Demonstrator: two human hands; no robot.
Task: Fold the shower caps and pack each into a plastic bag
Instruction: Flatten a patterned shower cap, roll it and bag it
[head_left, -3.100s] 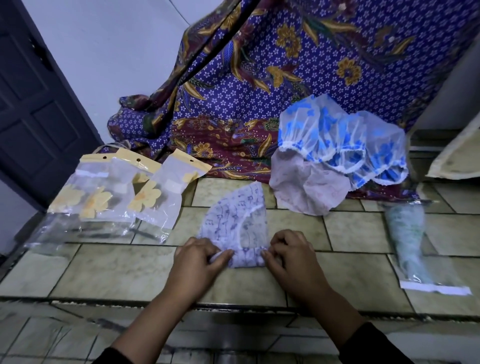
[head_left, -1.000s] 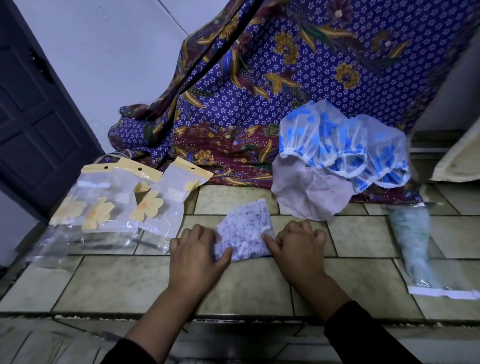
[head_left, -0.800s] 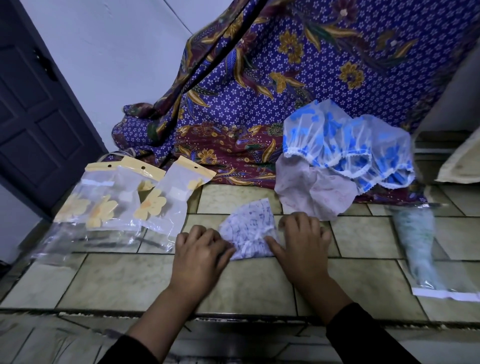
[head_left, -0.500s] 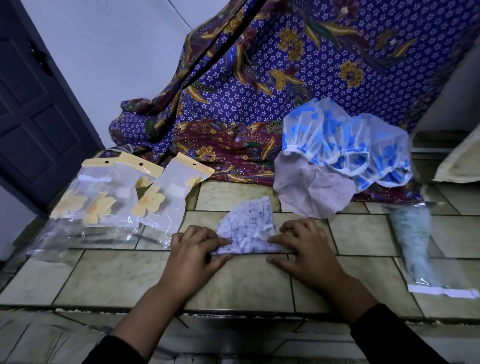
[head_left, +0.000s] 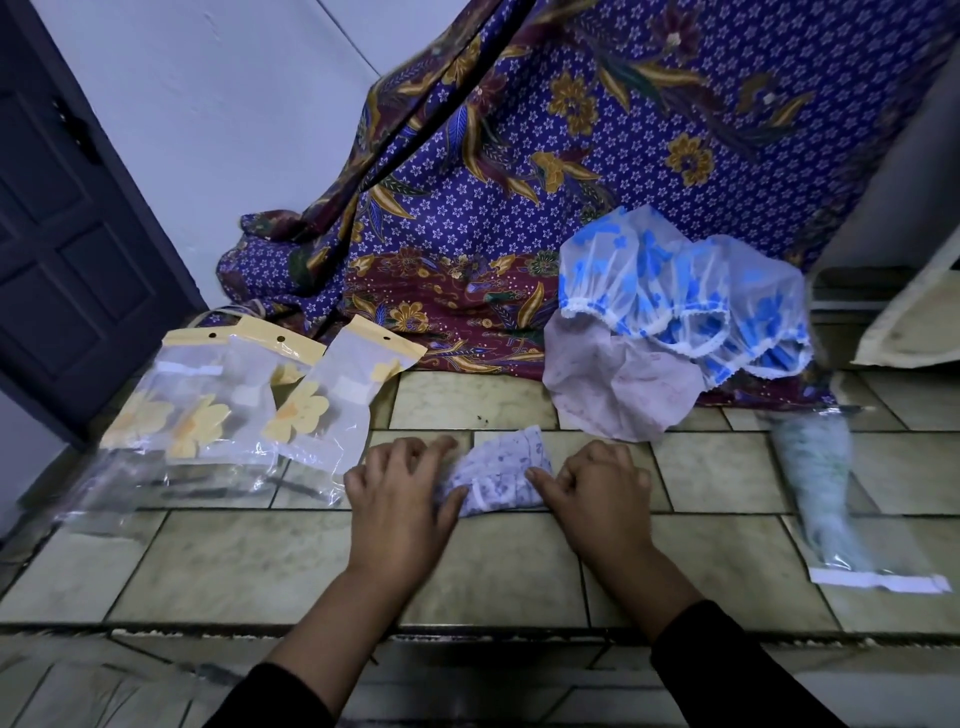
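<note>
A white shower cap with a small purple print lies folded into a small bundle on the tiled floor. My left hand presses on its left side and my right hand pinches its right side. Several clear plastic bags with yellow headers and yellow flowers lie to the left. A heap of unfolded caps, blue-flowered ones over a pale pink one, sits behind on the right. One greenish cap packed in a clear bag lies at the far right.
A purple and maroon batik cloth hangs and pools behind the work spot. A dark door stands at the left. The tiled ledge ends in a step just in front of my forearms. A pale board leans at the right edge.
The purple-print cap went from a long fan shape to a small folded bundle. Both hands shifted along with it and now hold its two sides.
</note>
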